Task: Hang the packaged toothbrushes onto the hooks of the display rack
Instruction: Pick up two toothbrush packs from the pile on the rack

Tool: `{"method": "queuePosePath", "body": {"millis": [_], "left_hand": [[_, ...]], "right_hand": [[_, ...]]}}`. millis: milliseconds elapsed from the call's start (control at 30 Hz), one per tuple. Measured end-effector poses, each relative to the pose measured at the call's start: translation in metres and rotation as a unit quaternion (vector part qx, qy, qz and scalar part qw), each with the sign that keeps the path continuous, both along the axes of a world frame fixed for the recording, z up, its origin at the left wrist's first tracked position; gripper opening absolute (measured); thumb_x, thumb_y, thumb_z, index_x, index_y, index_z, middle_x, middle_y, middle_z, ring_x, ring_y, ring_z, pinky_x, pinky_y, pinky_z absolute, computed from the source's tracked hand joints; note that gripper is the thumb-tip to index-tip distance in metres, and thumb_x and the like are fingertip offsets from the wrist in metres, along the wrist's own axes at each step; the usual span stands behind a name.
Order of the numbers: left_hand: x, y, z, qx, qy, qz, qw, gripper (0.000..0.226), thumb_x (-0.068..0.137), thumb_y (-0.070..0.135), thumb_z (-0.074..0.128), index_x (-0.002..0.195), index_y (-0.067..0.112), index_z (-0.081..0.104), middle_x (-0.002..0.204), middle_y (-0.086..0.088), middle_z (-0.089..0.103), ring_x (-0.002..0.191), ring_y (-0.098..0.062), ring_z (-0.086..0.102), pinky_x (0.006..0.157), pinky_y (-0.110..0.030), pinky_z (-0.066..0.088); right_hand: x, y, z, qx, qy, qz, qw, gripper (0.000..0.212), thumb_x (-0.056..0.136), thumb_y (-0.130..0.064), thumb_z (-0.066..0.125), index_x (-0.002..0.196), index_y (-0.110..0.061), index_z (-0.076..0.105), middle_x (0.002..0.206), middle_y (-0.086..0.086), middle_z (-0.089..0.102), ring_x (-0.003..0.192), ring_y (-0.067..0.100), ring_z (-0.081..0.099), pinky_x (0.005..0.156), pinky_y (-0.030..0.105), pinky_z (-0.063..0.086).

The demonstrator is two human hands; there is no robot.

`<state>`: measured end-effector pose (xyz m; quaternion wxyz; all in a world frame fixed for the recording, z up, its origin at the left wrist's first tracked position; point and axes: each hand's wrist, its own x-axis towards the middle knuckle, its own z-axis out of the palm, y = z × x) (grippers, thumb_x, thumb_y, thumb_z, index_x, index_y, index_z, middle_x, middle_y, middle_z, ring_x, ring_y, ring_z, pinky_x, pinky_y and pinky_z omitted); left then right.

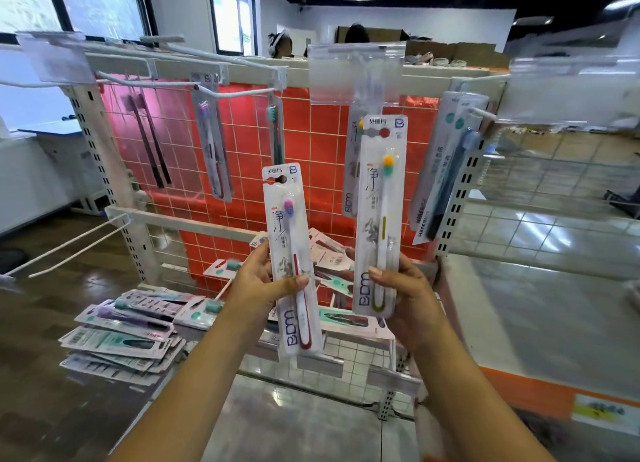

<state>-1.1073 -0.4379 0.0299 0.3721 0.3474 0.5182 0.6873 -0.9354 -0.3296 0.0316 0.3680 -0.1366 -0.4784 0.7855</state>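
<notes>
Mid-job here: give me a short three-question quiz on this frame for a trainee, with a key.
1. True or false: the left hand is empty.
2. Multiple choice: the pack in the right hand holds a toothbrush with a handle trimmed in A) red, B) yellow-green, C) black.
3. Short answer: where do the unhung packs lie?

Key
1. False. It grips the red-handled toothbrush pack.
2. B. The yellow-handled toothbrush pack is held upright, its top just below the centre hook, not yet on it.
3. In the loose pile of packs on the lower shelf, left of and behind the hands.
</notes>
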Motion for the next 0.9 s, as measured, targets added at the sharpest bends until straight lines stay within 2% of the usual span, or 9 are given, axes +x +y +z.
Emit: {"method": "queuePosePath", "body": {"millis": [167,233,367,467,533,633,767,833,900], "left_hand": [[0.001,0.003,0.001,0.010,-0.015,-0.011,1.000,0.066,0.058,0.007,0.072,0.119,0.022,0.052,0.094,-0.006,0.072,0.088,-0.025,0.069,0.070,-0.037,0.057],[0.001,0.003,0.000,0.013,-0.020,-0.013,1.000,0.064,0.058,0.005,0.072,0.117,0.023,0.054,0.096,-0.008,0.071,0.088,-0.026,0.069,0.067,-0.035,0.058],[0.001,0.001,-0.003,0.017,-0.025,-0.012,0.999,0.060,0.059,0.004,0.071,0.114,0.023,0.055,0.093,-0.006,0.072,0.084,-0.023,0.069,0.063,-0.031,0.057],[-0.003,-0.001,-0.005,0.013,-0.026,-0.007,1.000,0.061,0.060,0.005,0.071,0.115,0.023,0.054,0.091,-0.005,0.072,0.083,-0.022,0.069,0.062,-0.032,0.057],[-0.004,-0.002,-0.007,0.011,-0.029,-0.008,0.999,0.063,0.060,0.004,0.071,0.117,0.021,0.053,0.092,-0.006,0.072,0.083,-0.024,0.069,0.063,-0.033,0.057],[-0.004,0.000,-0.009,0.007,-0.029,-0.008,1.000,0.061,0.059,0.004,0.071,0.115,0.021,0.054,0.090,-0.006,0.072,0.083,-0.024,0.069,0.063,-0.034,0.057],[-0.006,0.001,-0.009,0.006,-0.027,-0.007,1.000,0.058,0.060,0.004,0.071,0.112,0.023,0.055,0.090,-0.006,0.073,0.082,-0.024,0.070,0.064,-0.033,0.058],[-0.006,0.002,-0.007,0.006,-0.027,-0.006,1.000,0.056,0.059,0.005,0.071,0.109,0.025,0.056,0.087,-0.004,0.073,0.080,-0.022,0.070,0.062,-0.032,0.057],[-0.007,0.003,-0.005,0.005,-0.033,-0.004,0.999,0.056,0.058,0.004,0.071,0.107,0.026,0.056,0.085,-0.004,0.073,0.078,-0.021,0.070,0.060,-0.030,0.057]], "right_hand": [[-0.002,0.000,0.023,0.045,0.002,-0.013,0.999,0.048,0.060,0.004,0.069,0.104,-0.016,0.066,0.096,0.011,0.072,0.085,0.031,0.070,0.070,0.041,0.057],[-0.005,-0.002,0.027,0.057,-0.010,-0.023,0.998,0.043,0.064,0.000,0.068,0.105,-0.015,0.065,0.098,0.013,0.070,0.085,0.033,0.069,0.074,0.044,0.057],[-0.009,-0.005,0.029,0.086,-0.035,-0.036,0.995,0.037,0.066,-0.001,0.067,0.100,-0.015,0.065,0.090,0.006,0.073,0.076,0.023,0.070,0.065,0.035,0.057],[-0.013,-0.005,0.028,0.115,-0.055,-0.051,0.990,0.033,0.068,-0.005,0.068,0.099,-0.018,0.065,0.087,0.003,0.074,0.075,0.024,0.070,0.068,0.038,0.057],[-0.017,-0.005,0.027,0.137,-0.072,-0.057,0.986,0.029,0.074,-0.008,0.063,0.100,-0.021,0.062,0.083,0.001,0.074,0.072,0.022,0.070,0.067,0.036,0.058],[-0.027,0.002,0.025,0.159,-0.100,-0.070,0.980,0.023,0.086,-0.005,0.055,0.099,-0.024,0.058,0.078,-0.007,0.071,0.070,0.009,0.069,0.062,0.026,0.056],[-0.042,0.028,0.029,0.162,-0.140,-0.095,0.972,0.017,0.092,-0.006,0.050,0.099,-0.021,0.055,0.068,-0.010,0.070,0.062,0.005,0.067,0.059,0.024,0.056],[-0.047,0.045,0.033,0.153,-0.153,-0.104,0.971,0.017,0.093,-0.006,0.050,0.102,-0.020,0.054,0.075,-0.004,0.069,0.065,0.010,0.068,0.061,0.027,0.057],[-0.052,0.061,0.036,0.157,-0.175,-0.112,0.966,0.017,0.094,-0.009,0.050,0.108,-0.018,0.054,0.088,0.006,0.068,0.077,0.018,0.068,0.069,0.033,0.057]]}}
